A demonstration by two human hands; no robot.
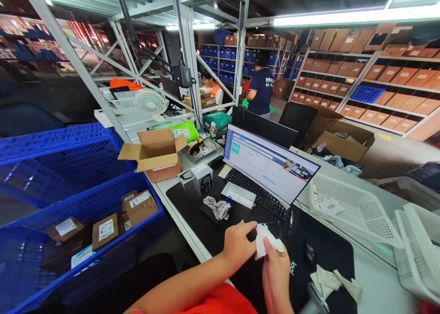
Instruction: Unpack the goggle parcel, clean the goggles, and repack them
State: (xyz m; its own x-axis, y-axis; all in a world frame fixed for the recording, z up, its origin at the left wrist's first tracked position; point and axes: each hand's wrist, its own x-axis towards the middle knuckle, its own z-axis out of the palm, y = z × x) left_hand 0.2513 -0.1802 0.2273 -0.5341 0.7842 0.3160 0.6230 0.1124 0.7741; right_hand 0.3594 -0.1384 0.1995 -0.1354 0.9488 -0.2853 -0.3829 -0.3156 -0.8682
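Left hand point(240, 243) is curling nearly closed at lower centre of the frame, its fingertips meeting the edge of a white cloth point(264, 243); can't tell if they're gripping it or something behind it. Right hand point(277, 263) is pinching the cloth between thumb and fingers, from lower right of it. A dark thin-framed item point(275, 223) is poking out just behind the cloth, mostly hidden; possibly eyewear. Main risk, my read: thin parts bending or snapping if the fingers are squeezing too hard through the cloth, since it's masking the contact. Slip is looking second likeliest, for the same reason. Pen point(291, 222) is lying just right of the hands, so a wide elbow or wrist swing could be knocking it. Crumpled grey cloth point(220, 207) is sitting on a black case point(207, 212) left of centre; a sleeve or forearm could be dragging it off. Open silver tray point(239, 195) is crowding the keyboard point(261, 198), so anything bumping it might be pressing keys. Scanner point(314, 299) is sitting at bottom right beside loose pale cloths point(332, 281); mixing those up with the one in hand seems easy.
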